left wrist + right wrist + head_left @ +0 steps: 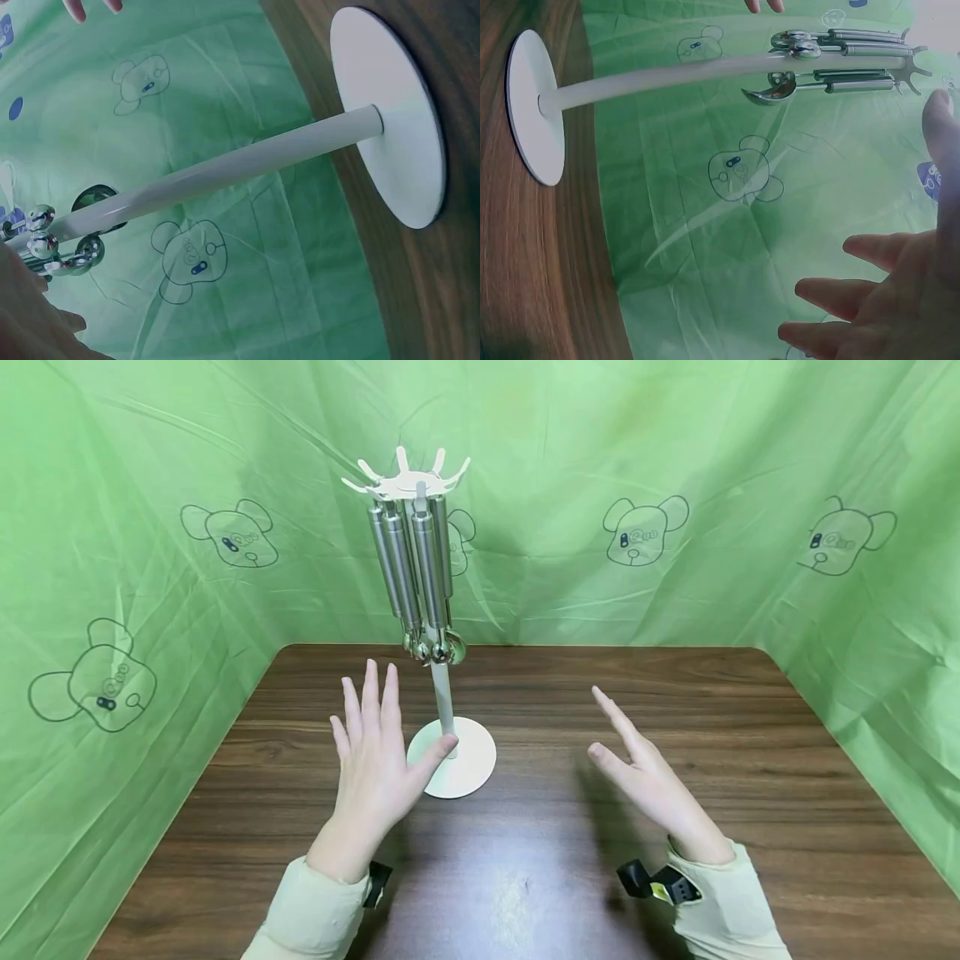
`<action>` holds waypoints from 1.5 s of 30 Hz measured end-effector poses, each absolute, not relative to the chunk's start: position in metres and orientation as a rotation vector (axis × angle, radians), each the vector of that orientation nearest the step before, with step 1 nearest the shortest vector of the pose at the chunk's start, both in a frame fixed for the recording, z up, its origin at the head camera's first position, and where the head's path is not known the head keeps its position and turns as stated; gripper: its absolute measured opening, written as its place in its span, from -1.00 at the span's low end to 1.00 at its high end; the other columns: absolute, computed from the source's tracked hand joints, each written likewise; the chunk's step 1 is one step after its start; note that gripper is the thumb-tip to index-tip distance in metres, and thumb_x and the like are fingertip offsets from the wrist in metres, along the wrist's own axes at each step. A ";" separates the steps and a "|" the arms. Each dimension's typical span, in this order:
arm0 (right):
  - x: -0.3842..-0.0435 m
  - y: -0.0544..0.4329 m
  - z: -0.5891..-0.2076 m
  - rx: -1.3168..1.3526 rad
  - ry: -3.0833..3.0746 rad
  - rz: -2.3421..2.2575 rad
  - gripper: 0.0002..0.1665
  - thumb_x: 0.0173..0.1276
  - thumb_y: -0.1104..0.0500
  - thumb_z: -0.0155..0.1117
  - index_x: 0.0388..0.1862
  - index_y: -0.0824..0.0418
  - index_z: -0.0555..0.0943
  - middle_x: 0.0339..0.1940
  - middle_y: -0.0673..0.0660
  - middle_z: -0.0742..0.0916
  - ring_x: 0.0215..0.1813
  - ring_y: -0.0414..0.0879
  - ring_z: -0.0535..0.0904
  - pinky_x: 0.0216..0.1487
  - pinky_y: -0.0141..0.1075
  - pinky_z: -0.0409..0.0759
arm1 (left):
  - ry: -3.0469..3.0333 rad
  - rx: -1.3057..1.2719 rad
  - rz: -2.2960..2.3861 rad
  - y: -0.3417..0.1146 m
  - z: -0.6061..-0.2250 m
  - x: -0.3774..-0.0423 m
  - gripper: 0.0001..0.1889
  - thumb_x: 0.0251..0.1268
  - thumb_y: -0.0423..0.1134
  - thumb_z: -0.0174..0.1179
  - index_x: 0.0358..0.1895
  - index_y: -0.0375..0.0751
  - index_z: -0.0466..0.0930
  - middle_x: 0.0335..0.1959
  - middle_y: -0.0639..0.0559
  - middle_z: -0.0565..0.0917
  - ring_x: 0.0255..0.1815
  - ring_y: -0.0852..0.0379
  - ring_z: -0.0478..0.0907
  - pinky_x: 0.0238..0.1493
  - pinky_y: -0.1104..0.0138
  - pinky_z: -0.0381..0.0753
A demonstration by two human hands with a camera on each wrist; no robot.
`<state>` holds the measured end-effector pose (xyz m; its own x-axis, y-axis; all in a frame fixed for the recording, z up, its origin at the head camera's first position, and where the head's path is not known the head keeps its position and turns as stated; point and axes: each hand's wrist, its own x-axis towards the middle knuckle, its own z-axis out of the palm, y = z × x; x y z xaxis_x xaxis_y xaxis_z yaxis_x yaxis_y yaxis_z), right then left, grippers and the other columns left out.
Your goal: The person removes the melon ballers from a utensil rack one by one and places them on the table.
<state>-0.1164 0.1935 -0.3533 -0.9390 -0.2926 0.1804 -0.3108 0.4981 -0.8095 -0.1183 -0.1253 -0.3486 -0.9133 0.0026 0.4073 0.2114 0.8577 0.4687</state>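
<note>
A white stand (pixel 474 768) with a round base, a slim pole and a crown of hooks (pixel 405 485) stands upright left of the table's middle. Several metal utensils (pixel 426 564) hang from it, their thick handles up and shiny rounded heads down; in the right wrist view one has a curved scoop-like bowl (pixel 781 91). My left hand (pixel 371 777) is raised with fingers spread, its thumb overlapping the base in the head view. To the right of the stand, above the table, my right hand (pixel 652 777) has its fingers extended. Neither hand holds anything.
The dark wooden table (pixel 585 877) reaches back to a green cloth (pixel 540 427) printed with bear heads, which also covers both sides. Small black wrist cameras are strapped at the left cuff (pixel 315 902) and right cuff (pixel 723 893).
</note>
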 end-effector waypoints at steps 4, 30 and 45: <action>-0.120 0.190 -0.355 0.589 -2.634 1.531 -0.26 0.58 0.09 0.00 0.62 -0.20 0.00 0.64 0.13 0.15 0.61 0.24 -0.01 0.44 0.37 0.04 | -2.588 -0.185 -0.792 -0.125 -0.345 -0.123 0.08 0.21 0.53 -0.04 0.62 0.08 -0.32 0.66 0.06 -0.32 0.65 -0.15 -0.49 0.42 -0.43 -0.25; -0.141 0.155 -0.341 0.520 -2.432 1.876 -0.54 0.54 0.09 0.11 0.35 0.15 0.49 0.35 0.08 0.60 0.39 -0.08 0.48 0.24 -0.50 0.49 | -2.065 -0.491 -1.102 -0.137 -0.270 -0.159 -0.03 0.34 0.45 -0.17 0.56 -0.25 0.01 0.62 -0.08 0.03 0.65 0.04 -0.14 0.61 0.04 -0.12; -0.153 0.143 -0.314 0.531 -2.363 1.931 -0.64 0.44 0.07 0.26 0.15 0.15 0.63 0.12 0.06 0.75 0.15 -0.17 0.66 0.19 -0.33 0.58 | -1.925 -0.569 -1.131 -0.142 -0.223 -0.179 -0.01 0.27 0.49 -0.10 0.50 -0.28 0.12 0.55 -0.03 0.15 0.56 0.20 0.09 0.51 0.31 0.15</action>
